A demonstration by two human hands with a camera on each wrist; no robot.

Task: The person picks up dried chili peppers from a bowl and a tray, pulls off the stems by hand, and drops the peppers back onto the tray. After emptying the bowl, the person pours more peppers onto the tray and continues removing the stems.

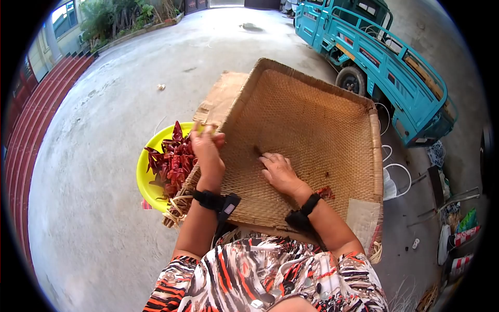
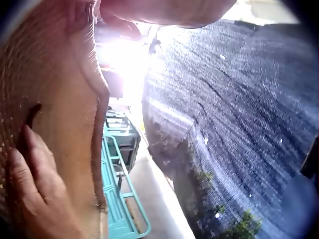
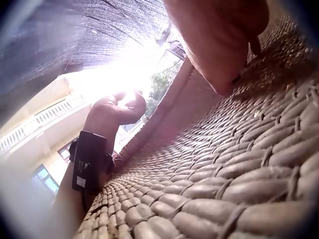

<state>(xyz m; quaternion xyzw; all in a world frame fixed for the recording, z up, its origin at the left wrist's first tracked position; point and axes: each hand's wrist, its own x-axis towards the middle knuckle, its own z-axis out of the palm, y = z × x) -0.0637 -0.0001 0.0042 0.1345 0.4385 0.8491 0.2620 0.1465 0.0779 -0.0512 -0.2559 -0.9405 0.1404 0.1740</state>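
A large woven basket (image 1: 312, 119) with raised sides leans before the person. Inside it, the right hand (image 1: 281, 172) rests with its fingers spread loosely on the weave. A small dark, thin piece (image 2: 34, 115) lies right beyond those fingertips in the left wrist view. Over the basket's left rim the left hand (image 1: 208, 153) is raised, its fingers bent and blurred. Glare washes out the left hand's fingers in the right wrist view, so I cannot tell whether they pinch anything. Below and left of it, a yellow basin (image 1: 143, 171) holds dried red chilies (image 1: 174, 164).
Reddish scraps (image 1: 326, 193) lie in the basket near the right wrist. Cardboard (image 1: 223, 96) shows behind the left rim. A turquoise cargo tricycle (image 1: 374, 62) stands at the back right; red steps (image 1: 47, 114) run along the left. A white bucket (image 1: 390, 184) is beside the basket.
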